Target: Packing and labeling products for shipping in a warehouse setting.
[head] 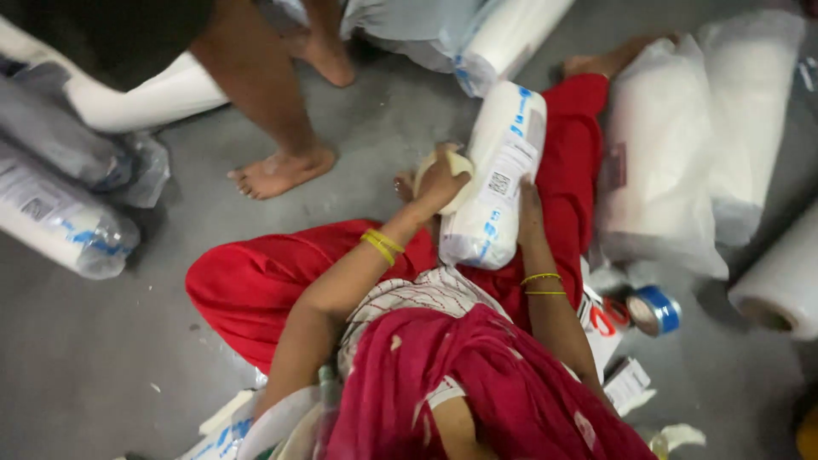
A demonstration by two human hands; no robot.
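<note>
Dim, even overhead light w/ soft shadows, slight motion blur, wide-angle stretch at edges.

Red garments, yellow wrist bangles (381, 245)

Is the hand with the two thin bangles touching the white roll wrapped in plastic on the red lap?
Touching. The head view shows the right hand pressed flat along the side of the wrapped white roll, with no gap between them.
</note>
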